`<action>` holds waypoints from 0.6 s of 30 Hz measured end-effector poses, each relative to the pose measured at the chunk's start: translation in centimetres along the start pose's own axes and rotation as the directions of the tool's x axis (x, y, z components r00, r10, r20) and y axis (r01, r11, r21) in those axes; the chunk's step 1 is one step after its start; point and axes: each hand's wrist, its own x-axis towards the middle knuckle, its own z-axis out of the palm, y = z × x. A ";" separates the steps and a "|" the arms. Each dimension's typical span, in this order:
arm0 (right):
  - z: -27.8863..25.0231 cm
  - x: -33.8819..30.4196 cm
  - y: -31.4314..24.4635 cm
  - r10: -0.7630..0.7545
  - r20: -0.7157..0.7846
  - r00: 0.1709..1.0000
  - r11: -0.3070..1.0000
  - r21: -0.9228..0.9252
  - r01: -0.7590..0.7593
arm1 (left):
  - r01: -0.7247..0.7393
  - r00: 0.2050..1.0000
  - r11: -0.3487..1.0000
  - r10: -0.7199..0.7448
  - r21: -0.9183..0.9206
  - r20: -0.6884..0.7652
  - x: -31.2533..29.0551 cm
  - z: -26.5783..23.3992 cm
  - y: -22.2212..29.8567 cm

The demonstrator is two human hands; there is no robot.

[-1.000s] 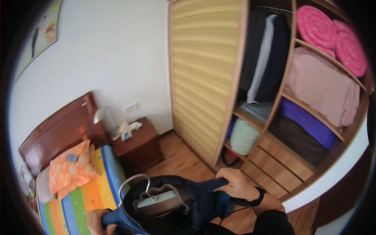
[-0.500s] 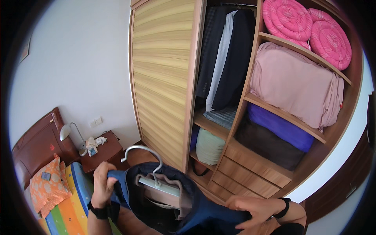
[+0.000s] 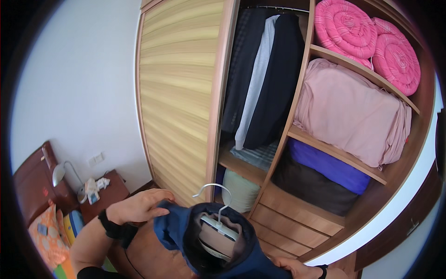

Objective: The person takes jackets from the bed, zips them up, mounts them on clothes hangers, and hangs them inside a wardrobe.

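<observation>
In front of me hangs a dark blue jacket (image 3: 172,229) with a wide collar opening and a beige lining. A pale hanger (image 3: 220,227) sits inside its neck, its metal hook curving up and to the left. My left hand (image 3: 143,205) is closed on the jacket's left shoulder, fingers pinching the cloth. At the lower edge, my right hand (image 3: 297,267) grips the jacket's right shoulder; part of that hand is cut off by the frame. The jacket's lower part is out of view.
Ahead stands an open wardrobe with dark garments (image 3: 274,83) on a rail, pink rolled quilts (image 3: 346,29), a pink cloth bundle (image 3: 350,111) and wooden drawers (image 3: 302,209). A sliding door (image 3: 179,102) covers its left side. A nightstand (image 3: 114,186) and bed headboard (image 3: 37,172) stand left.
The jacket and hanger have moved right and slightly down in view. My left hand has shifted right with the shoulder; my right hand sits lower. The view has also shifted.
</observation>
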 end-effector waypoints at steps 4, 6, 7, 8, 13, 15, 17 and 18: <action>-0.3 1.7 1.3 0.016 -0.187 0.982 0.990 0.141 0.010 | 0.208 0.973 0.932 -0.227 0.296 0.032 2.2 -5.4 -6.7; -0.7 3.2 1.1 0.032 -0.234 0.972 0.987 0.159 0.006 | 0.263 0.961 0.772 -0.260 0.579 -0.090 1.1 -7.8 -13.0; -0.7 4.1 0.5 0.059 -0.282 0.957 0.974 0.225 0.007 | 0.235 0.968 0.655 -0.223 0.718 -0.113 1.1 -9.0 -16.1; -0.6 4.8 -0.1 0.093 -0.337 0.937 0.957 0.289 0.009 | 0.210 0.974 0.659 -0.203 0.722 -0.098 2.2 -10.1 -18.0; -0.1 7.2 -4.1 0.032 -0.601 0.799 0.960 0.242 0.143 | -0.038 0.977 0.539 0.198 0.841 -0.083 13.3 -12.3 -21.6; -0.9 7.8 -2.8 -0.064 -0.650 0.757 0.959 0.169 0.227 | -0.174 0.900 0.537 0.426 0.826 -0.087 17.1 -12.6 -18.9; 0.4 7.9 -4.4 -0.101 -0.747 0.657 0.951 0.120 0.283 | -0.367 0.791 0.513 0.611 0.776 -0.030 23.4 -10.3 -16.6; 1.1 7.8 -5.1 -0.103 -0.792 0.602 0.961 0.077 0.266 | -0.450 0.717 0.522 0.695 0.724 -0.056 26.8 -8.6 -15.3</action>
